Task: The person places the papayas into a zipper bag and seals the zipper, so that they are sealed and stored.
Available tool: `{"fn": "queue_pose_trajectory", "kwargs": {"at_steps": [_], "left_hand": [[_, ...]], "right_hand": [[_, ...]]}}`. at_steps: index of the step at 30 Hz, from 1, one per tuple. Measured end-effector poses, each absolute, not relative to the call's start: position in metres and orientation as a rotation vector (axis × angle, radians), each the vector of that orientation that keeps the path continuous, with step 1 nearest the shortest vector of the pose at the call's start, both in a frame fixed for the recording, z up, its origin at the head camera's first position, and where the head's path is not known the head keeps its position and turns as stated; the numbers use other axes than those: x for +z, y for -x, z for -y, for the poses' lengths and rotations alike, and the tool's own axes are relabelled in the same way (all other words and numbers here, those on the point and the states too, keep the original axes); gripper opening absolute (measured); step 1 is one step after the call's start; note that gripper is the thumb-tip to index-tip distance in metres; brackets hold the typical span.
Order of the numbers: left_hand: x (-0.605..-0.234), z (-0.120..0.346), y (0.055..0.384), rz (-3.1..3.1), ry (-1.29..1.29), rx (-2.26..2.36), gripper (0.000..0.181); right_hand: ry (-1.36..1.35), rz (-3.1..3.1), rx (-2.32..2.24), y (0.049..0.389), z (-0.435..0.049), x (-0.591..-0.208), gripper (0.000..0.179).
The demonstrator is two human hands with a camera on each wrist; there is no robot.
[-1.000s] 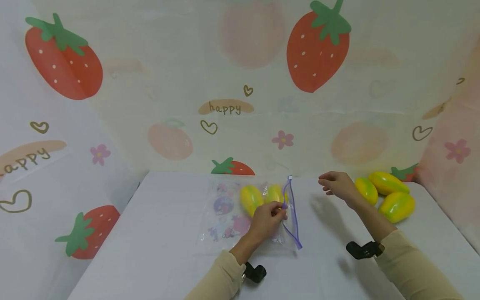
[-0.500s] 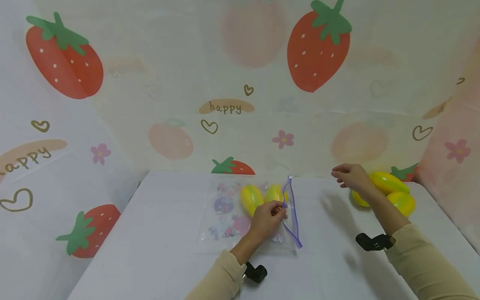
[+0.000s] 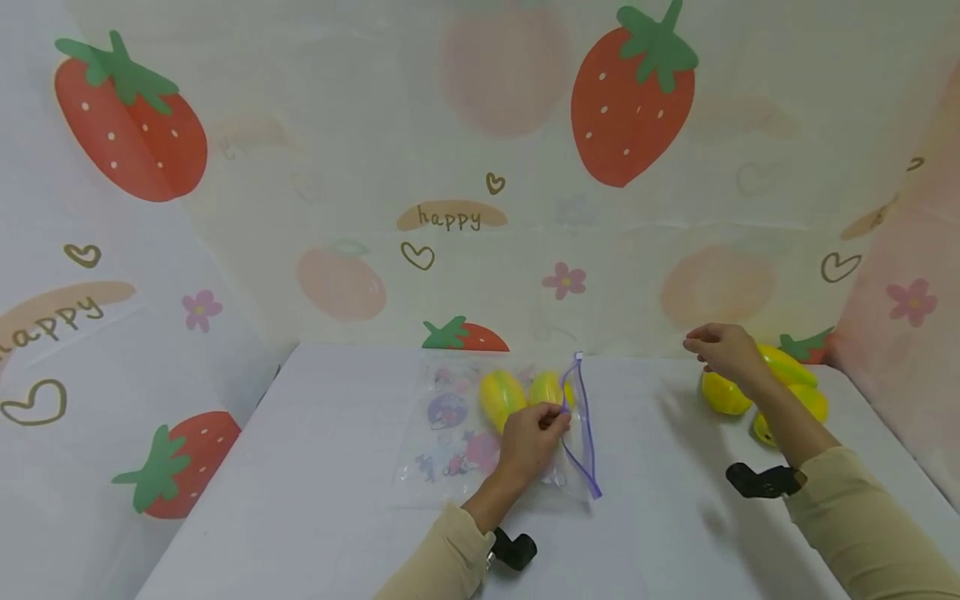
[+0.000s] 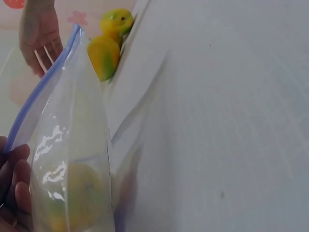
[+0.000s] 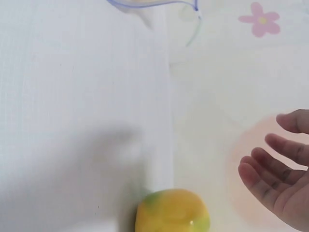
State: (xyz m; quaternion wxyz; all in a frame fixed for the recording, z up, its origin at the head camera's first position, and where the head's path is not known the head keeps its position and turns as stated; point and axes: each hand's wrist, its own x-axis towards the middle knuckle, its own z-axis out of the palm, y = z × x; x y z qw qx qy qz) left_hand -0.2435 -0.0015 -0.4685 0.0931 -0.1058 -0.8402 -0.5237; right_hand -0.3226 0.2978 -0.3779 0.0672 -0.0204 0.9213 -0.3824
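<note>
A clear zip bag (image 3: 442, 450) with printed pictures and a purple zip edge lies on the white table. My left hand (image 3: 528, 442) pinches the bag's upper layer at the zip edge, so the mouth gapes. Inside the bag are two yellow-green mangoes (image 3: 501, 398), one partly behind my fingers. My right hand (image 3: 731, 354) hovers in the air at the right with loosely bent fingers and holds nothing. Below and beside it are several loose mangoes (image 3: 723, 393), partly covered by the hand and forearm. In the right wrist view a mango (image 5: 172, 212) sits below the empty hand.
The white table (image 3: 300, 517) meets a wall sheet (image 3: 360, 167) printed with strawberries at its back edge. A side sheet (image 3: 911, 367) borders the right. Each wrist carries a black camera, such as the right one (image 3: 761, 482).
My right hand has moved right, away from the bag and over towards the loose mangoes. My left hand keeps its pinch on the bag's edge in nearly the same place.
</note>
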Motion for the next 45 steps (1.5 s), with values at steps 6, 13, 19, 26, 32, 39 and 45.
{"fn": "queue_pose_trajectory", "kwargs": {"at_steps": [6, 13, 19, 26, 32, 39, 45], "left_hand": [[-0.465, -0.001, 0.241, 2.514, 0.242, -1.520, 0.021], [-0.461, -0.004, 0.238, 2.501, 0.186, -1.477, 0.019], [-0.460, -0.006, 0.239, 2.495, 0.133, -1.483, 0.018], [-0.458, -0.007, 0.238, 2.507, 0.068, -1.577, 0.018], [-0.457, -0.008, 0.237, 2.514, 0.040, -1.576, 0.017], [-0.457, -0.008, 0.237, 2.521, 0.012, -1.596, 0.017], [-0.456, -0.007, 0.235, 2.522, 0.001, -1.607, 0.017]], "right_hand": [[0.054, -2.848, -1.022, 0.320, -0.308, -0.376, 0.053], [0.017, -2.889, -0.921, 0.319, -0.315, -0.372, 0.053], [0.017, -2.912, -0.861, 0.318, -0.320, -0.371, 0.053], [-0.010, -2.910, -0.779, 0.318, -0.327, -0.371, 0.055], [-0.068, -2.876, -0.715, 0.319, -0.332, -0.373, 0.062], [-0.095, -2.888, -0.688, 0.321, -0.338, -0.381, 0.062], [-0.158, -2.872, -0.683, 0.323, -0.338, -0.388, 0.046]]}}
